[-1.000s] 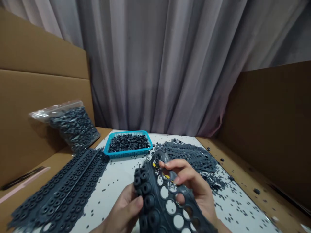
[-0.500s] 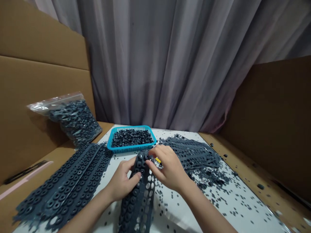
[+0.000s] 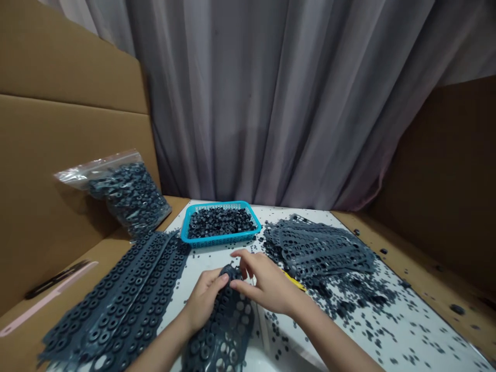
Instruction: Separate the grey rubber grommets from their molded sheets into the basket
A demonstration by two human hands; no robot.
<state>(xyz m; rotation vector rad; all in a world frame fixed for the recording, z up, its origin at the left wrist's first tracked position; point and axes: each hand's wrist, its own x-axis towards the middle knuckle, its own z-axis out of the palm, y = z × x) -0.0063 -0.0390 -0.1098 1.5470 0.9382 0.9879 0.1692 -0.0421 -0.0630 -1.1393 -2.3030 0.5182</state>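
Note:
My left hand [image 3: 200,300] is closed around the upper end of a dark rubber sheet [image 3: 211,330] of molded ring-shaped parts, its thumb pressed on top. Rings fill the sheet's left rows, while several holes on the right show through. At that bent upper end, my right hand [image 3: 271,285] has its thumb close against the sheet and its index finger raised apart from the thumb. No loose part shows between those fingers. A blue basket [image 3: 220,241] of loose dark rings [image 3: 219,221] stands just beyond both hands.
More ring sheets [image 3: 120,305] lie at left, beside a pink strip [image 3: 50,299]. A clear zip bag [image 3: 134,196] of rings leans on the cardboard wall [image 3: 70,139]. Punched-out sheets [image 3: 325,248] are piled at right, near a yellow tool [image 3: 295,281] and scattered bits.
The sheet's top end has come lower and bends toward me. My right hand has moved down with it, its thumb and index finger farther apart. The view has shifted slightly.

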